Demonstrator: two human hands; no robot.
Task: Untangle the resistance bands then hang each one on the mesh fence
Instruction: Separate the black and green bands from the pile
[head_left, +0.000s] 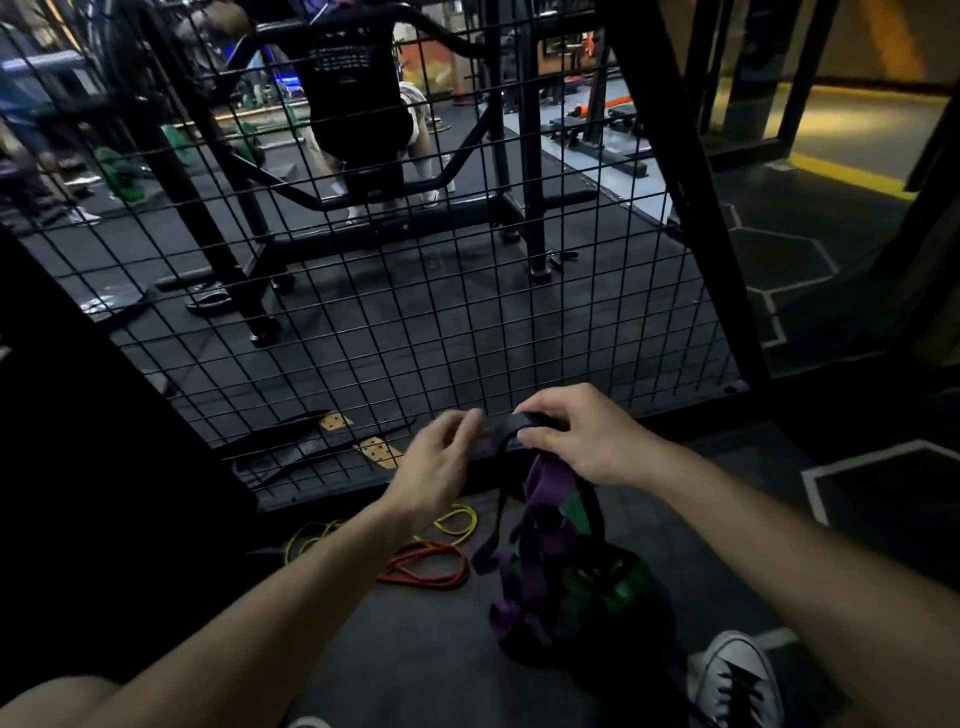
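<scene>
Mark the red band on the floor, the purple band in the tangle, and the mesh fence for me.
red band (426, 566): head view, on the loop lying on the floor.
purple band (545, 483): head view, on its upper strap below the right hand.
mesh fence (395, 322): head view, on the wire grid's middle.

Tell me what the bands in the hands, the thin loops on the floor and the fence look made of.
Black band, gripped by the right hand: likely matte rubber or latex; it bends limply.
Purple band and green band: apparently the same flat rubber, hanging tangled.
Red loop and yellow loop: thin rubber cord, probably.
Mesh fence: dark-coated metal wire, rigid grid.
</scene>
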